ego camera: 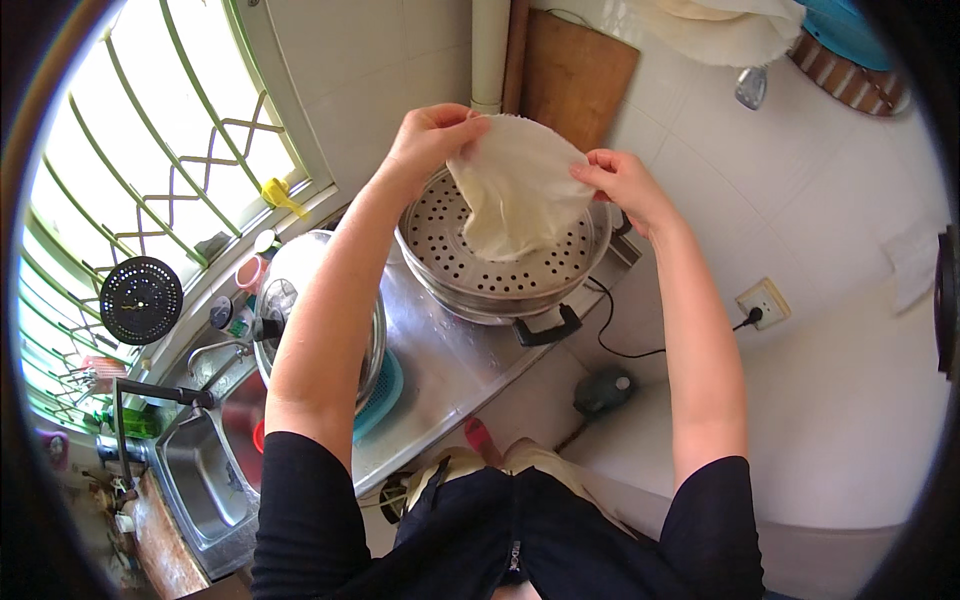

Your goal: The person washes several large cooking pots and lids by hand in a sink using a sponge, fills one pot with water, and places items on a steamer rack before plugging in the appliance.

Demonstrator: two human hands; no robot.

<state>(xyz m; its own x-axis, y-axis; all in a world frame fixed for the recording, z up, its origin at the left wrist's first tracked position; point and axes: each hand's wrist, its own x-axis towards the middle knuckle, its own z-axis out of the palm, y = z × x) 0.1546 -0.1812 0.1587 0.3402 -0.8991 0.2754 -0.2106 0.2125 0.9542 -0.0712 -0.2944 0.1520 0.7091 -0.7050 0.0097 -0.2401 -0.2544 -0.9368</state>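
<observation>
A pale cloth, off-white and round-edged, hangs stretched between my two hands. My left hand pinches its upper left edge between thumb and fingers. On the opposite side my right hand grips the right edge. The lower part of the cloth droops in folds over a metal steamer tray with rings of small holes. Whether the cloth's lowest fold touches the tray, I cannot tell. Below the tray's rim, a black side handle sticks out towards me.
A steamer lid stands beside my left forearm, above a blue plastic basket. The steel counter runs to a sink at left. A wooden cutting board leans on the wall behind. A black cord leads to a wall socket.
</observation>
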